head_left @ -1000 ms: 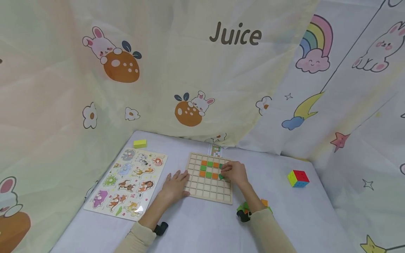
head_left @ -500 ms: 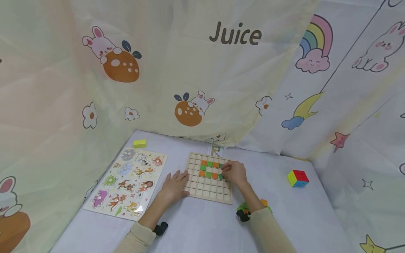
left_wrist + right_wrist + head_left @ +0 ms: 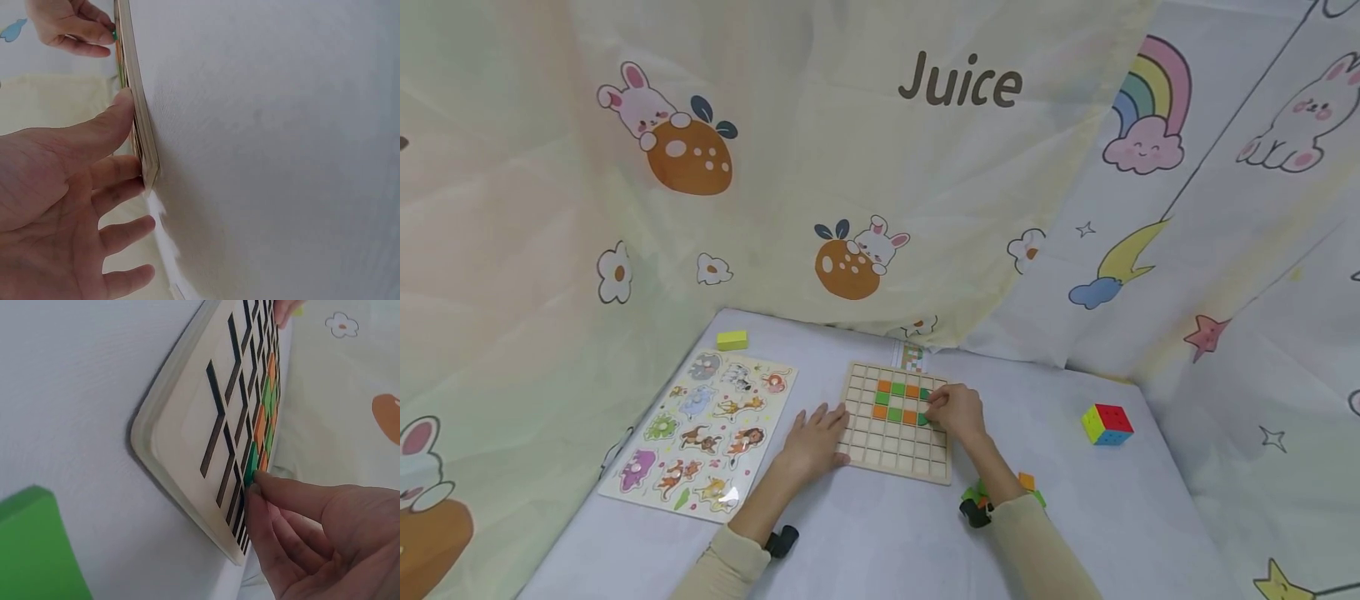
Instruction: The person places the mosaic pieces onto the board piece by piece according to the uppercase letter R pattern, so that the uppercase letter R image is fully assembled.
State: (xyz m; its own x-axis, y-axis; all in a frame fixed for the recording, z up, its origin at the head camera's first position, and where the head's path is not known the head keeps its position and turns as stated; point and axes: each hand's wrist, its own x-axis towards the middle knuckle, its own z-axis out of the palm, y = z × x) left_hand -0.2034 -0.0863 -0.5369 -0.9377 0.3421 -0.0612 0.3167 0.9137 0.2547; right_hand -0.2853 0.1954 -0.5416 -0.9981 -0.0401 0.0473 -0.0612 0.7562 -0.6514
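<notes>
A wooden grid board [image 3: 891, 450] lies on the white table, with orange and green square tiles [image 3: 896, 414] set in some of its cells. My left hand [image 3: 812, 439] rests at the board's left edge. In the left wrist view, the thumb and nearest fingers of that hand [image 3: 69, 181] touch the board's side, fingers fairly straight. My right hand [image 3: 958, 412] is over the board's right part. Seen from the right wrist, its thumb and forefinger pinch the edge of a dark green tile [image 3: 251, 464] at a cell in the row of tiles.
An animal peg puzzle [image 3: 700, 433] lies to the left, a yellow block [image 3: 732, 340] behind it. A small pattern card [image 3: 912, 358] sits behind the board. Loose green and orange tiles [image 3: 1027, 481] lie near the right forearm. A colourful puzzle cube [image 3: 1107, 424] stands at the right.
The dark green tile under my right fingers has gone from tilted to flatter in its cell. My right hand has shifted very slightly; the left hand stays still.
</notes>
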